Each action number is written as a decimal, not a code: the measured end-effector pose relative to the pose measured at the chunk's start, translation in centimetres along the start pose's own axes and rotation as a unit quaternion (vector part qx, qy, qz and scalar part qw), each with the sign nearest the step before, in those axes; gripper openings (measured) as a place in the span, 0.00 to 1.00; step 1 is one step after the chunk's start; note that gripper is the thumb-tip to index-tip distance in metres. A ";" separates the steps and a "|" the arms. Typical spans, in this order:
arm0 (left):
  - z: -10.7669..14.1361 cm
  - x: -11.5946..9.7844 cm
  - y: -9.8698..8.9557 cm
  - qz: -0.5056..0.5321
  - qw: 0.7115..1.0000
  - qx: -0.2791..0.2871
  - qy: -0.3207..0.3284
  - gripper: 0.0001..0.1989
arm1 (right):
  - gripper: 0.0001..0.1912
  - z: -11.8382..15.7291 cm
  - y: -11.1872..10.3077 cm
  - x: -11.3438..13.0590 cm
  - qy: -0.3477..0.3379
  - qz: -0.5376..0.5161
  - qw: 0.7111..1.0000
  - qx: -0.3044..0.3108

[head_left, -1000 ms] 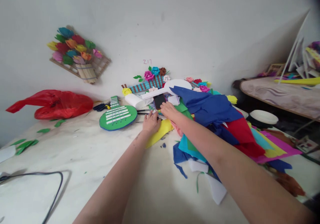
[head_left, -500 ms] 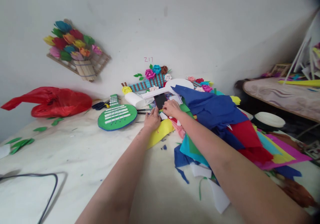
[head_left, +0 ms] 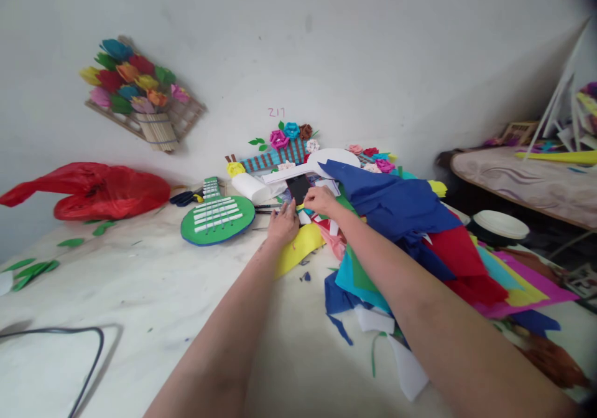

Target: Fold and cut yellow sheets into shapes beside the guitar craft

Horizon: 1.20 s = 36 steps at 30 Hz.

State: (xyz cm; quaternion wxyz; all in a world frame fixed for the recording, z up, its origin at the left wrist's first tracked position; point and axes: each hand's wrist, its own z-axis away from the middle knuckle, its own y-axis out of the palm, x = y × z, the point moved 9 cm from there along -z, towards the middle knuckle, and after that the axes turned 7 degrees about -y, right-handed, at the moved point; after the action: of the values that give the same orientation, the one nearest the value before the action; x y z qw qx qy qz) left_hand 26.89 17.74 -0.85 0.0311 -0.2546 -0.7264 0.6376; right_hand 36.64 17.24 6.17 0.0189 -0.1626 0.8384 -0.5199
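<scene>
My left hand [head_left: 283, 224] rests at the far part of the table, fingers stretched out and lying low beside a sheet of yellow paper [head_left: 298, 253]. Just to its right, the fingers of my right hand [head_left: 319, 200] are pinched together. A small yellow strip [head_left: 300, 206] shows by the right fingertips; whether it is held is too small to tell. Behind both hands lies a dark phone-like slab [head_left: 298, 189]. A green paper guitar [head_left: 217, 220] with white strips and strings lies to the left of my left hand.
Blue crumpled paper [head_left: 387, 194], red paper [head_left: 448, 250] and several scraps are heaped on the right. At the left lie a red plastic bag [head_left: 112, 191], scissors [head_left: 184, 198] and a black cable [head_left: 100, 349]. Paper flowers [head_left: 135, 82] hang on the wall.
A small yellow strip now shows between my hands by the right fingertips. My right hand has shifted very slightly; my left hand stays nearly where it was.
</scene>
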 end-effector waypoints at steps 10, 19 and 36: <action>0.0 0.1 -0.4 0.050 0.999 -0.011 -0.004 0.30 | 0.08 -0.9 -0.7 -0.3 -0.024 -0.257 0.965 -0.044; 0.9 2.1 -3.9 0.231 0.957 -0.156 -0.075 0.24 | 0.08 -0.3 -0.5 -2.3 0.050 -0.424 0.903 -0.038; 3.3 3.4 -0.4 0.693 0.662 0.028 -0.286 0.05 | 0.15 2.3 0.5 0.4 -0.006 -0.278 0.957 0.084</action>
State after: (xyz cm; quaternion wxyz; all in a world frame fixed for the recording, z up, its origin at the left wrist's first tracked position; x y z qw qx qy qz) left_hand 22.60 16.10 -2.04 -0.6214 -0.4885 -0.2954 0.5366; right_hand 36.61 15.37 4.75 -0.1078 -0.3896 0.7132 -0.5727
